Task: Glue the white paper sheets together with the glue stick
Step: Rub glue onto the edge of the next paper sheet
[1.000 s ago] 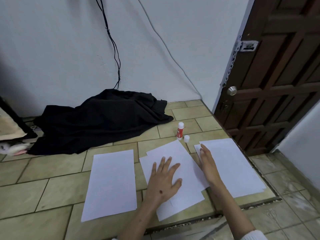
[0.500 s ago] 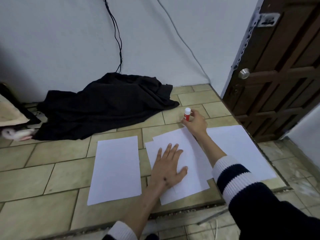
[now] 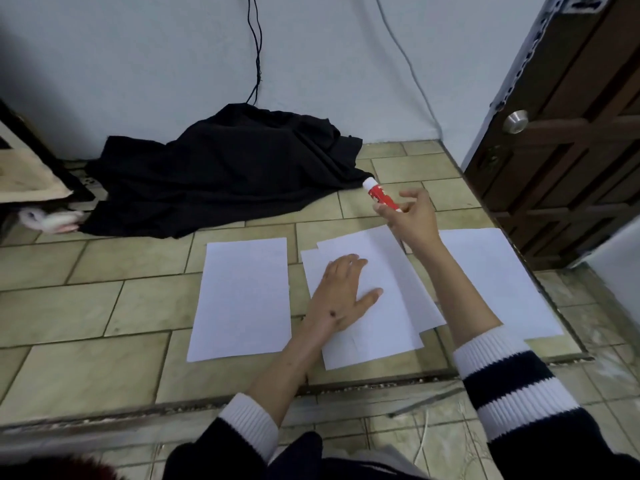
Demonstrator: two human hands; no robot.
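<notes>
Lifted off the tiles since the earlier frame, glue stick (image 3: 382,199) sits gripped in right hand (image 3: 412,220); left hand (image 3: 341,294), fingers flat, pins overlapped paper sheets (image 3: 377,320). Next: apply glue along overlap.

Soft, even indoor light falls on the tiled floor (image 3: 104,306), with no glare. Around the black cloth (image 3: 225,181) the wall darkens toward the left edge. Wide-angle distortion bends the door (image 3: 571,133) right of the cloth. Detail is slightly soft throughout.
</notes>
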